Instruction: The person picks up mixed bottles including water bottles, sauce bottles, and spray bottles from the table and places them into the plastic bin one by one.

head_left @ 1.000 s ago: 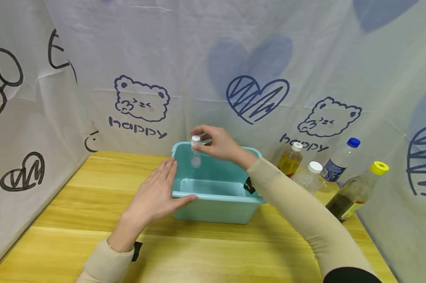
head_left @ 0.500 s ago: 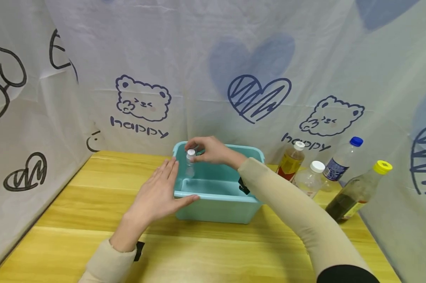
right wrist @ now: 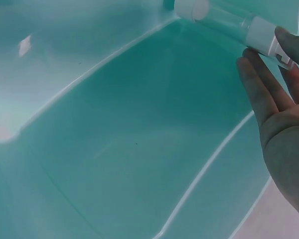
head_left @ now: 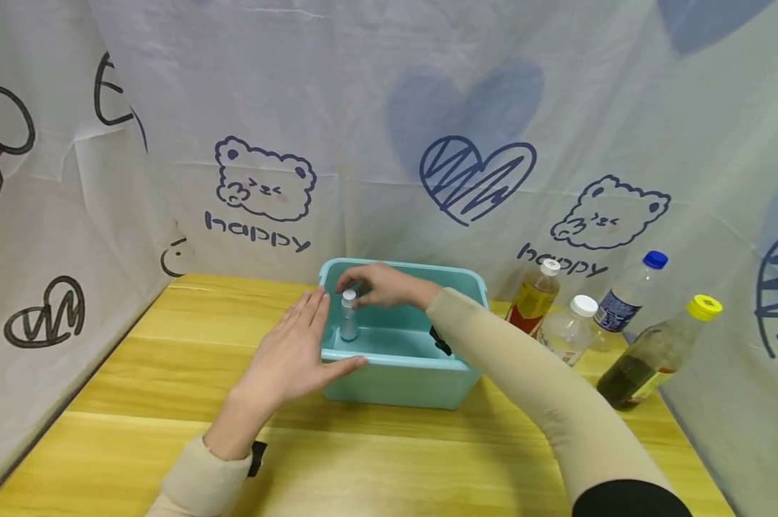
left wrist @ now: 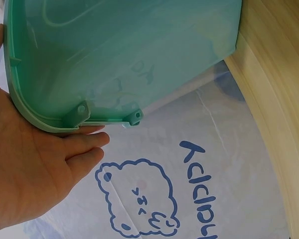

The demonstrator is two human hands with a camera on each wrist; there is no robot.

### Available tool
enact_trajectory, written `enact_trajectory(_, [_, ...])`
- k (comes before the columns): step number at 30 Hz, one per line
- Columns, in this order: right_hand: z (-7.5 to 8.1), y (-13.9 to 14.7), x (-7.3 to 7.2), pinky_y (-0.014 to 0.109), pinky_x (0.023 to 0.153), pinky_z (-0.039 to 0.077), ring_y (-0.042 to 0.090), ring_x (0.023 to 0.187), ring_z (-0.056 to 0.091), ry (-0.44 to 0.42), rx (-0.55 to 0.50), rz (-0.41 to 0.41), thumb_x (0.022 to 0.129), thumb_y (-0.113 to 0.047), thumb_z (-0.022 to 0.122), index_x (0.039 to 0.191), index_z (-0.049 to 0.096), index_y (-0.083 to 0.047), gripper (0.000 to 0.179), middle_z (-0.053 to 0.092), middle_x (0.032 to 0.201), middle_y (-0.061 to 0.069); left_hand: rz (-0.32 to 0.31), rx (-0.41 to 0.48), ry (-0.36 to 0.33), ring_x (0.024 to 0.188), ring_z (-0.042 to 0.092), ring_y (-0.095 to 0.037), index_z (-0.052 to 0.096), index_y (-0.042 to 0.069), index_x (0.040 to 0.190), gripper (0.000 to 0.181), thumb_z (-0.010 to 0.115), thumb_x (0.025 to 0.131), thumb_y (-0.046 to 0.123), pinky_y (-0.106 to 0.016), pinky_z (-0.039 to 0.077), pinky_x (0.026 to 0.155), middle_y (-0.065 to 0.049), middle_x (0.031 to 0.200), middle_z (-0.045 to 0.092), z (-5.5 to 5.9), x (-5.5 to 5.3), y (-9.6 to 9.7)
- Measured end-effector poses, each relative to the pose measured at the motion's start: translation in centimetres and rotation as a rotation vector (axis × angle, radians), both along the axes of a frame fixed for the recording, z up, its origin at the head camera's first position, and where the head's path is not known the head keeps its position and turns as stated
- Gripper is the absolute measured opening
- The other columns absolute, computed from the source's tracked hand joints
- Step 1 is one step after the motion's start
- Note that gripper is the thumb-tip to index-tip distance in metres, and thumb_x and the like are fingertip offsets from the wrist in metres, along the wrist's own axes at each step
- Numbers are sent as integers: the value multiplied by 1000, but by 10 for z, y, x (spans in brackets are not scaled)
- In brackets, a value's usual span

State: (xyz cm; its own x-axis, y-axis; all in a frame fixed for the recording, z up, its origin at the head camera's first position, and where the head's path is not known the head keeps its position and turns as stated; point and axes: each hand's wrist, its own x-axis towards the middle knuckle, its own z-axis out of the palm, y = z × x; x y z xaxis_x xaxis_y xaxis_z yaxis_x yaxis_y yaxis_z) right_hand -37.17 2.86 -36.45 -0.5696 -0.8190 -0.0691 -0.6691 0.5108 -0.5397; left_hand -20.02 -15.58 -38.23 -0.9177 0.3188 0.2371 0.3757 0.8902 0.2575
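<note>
The right hand reaches down inside the teal bin, its thumb and fingertips on either side of the cap of a small clear bottle; whether they pinch it or have let go I cannot tell, as the fingers behind the cap are partly hidden in the head view and the right wrist view cuts off part of the hand. The bottle looks upright at the bin's left end, though its faint outline makes its contents hard to make out. The left hand is unclenched, fingers straight along the bin's left end and thumb at the front rim; in the left wrist view the rim covers some fingers, and the thumb runs out of frame. On the tabletop, the right sleeve hides the lower parts of an amber bottle and a clear white-capped bottle. A blue-capped bottle stands just behind the clear one, and a yellow-capped bottle holds dark liquid; their label print is too small to read. The black upper part of the right sleeve runs off the bottom edge.
</note>
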Motion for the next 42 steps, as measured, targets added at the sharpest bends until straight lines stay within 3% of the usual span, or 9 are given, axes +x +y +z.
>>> enact_trajectory(12, [-5, -6, -2, 27, 108, 51, 21, 129, 62, 24, 74, 16, 98, -6, 72, 137, 64, -6, 40, 65, 138, 7, -1, 1, 0, 157, 19, -40, 21, -7, 162, 120, 55, 88, 82, -51, 24, 127, -24, 170, 18, 0, 0, 0])
enact_trajectory(19, [-5, -4, 0, 30, 108, 51, 18, 124, 62, 106, 103, -2, 97, -10, 75, 137, 68, -11, 40, 67, 137, 3, -7, 6, 1, 157, 20, -41, 22, -7, 162, 121, 55, 88, 83, -52, 25, 127, -24, 170, 19, 0, -1, 1])
enact_trajectory(30, [5, -2, 2, 35, 113, 48, 20, 130, 61, 93, 126, -55, 99, -18, 74, 142, 66, -13, 44, 65, 142, 3, 3, 9, -1, 157, 20, -41, 21, -6, 162, 121, 54, 88, 84, -52, 24, 127, -23, 171, 18, 0, -1, 0])
enact_trajectory(42, [25, 14, 5, 44, 111, 51, 30, 128, 64, 79, 42, -99, 99, -17, 73, 144, 62, -9, 47, 63, 146, 7, -1, 4, 3, 156, 21, -42, 20, -7, 162, 121, 55, 89, 82, -52, 24, 127, -24, 170, 18, 0, -1, 1])
